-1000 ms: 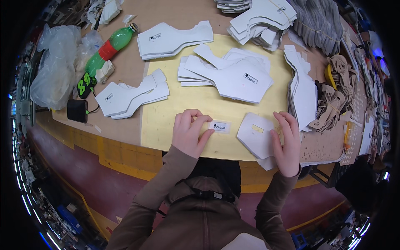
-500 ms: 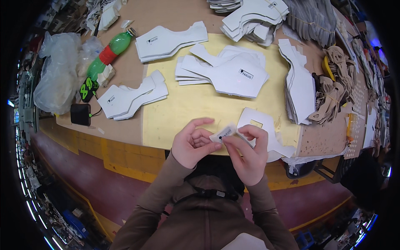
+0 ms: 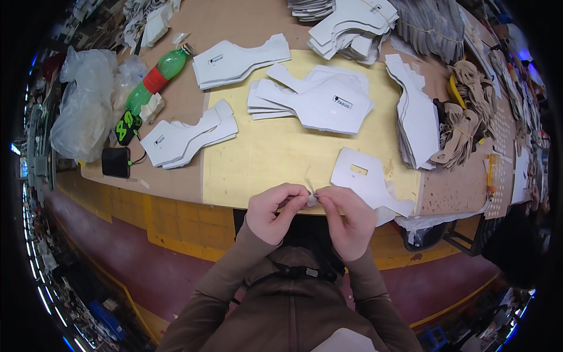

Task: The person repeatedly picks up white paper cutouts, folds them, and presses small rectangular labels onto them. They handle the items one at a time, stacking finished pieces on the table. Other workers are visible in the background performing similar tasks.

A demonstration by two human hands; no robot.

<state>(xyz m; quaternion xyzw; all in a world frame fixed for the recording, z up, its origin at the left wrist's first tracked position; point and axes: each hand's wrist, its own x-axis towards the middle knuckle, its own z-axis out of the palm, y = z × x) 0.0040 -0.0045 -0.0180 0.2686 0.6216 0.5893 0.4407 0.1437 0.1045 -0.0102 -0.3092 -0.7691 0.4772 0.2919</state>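
Note:
At the table's near edge, my left hand and my right hand pinch a small whitish label between thumbs and fingertips. Most of the label is hidden by the fingers and it looks bent. Just beyond my right hand lies a white cut piece with a rectangular slot, its lower end near the table edge. Farther off, a stack of white cut pieces with a printed mark rests on the yellow sheet.
More white stacks lie at the left, far left and right. A green bottle, clear plastic bag and dark phone-like object are on the left. Beige strap bundles lie at the right.
My fingertips have drawn together over the label, which was held out flat with its print showing. Now it is bent and mostly covered. The left fingers have curled in.

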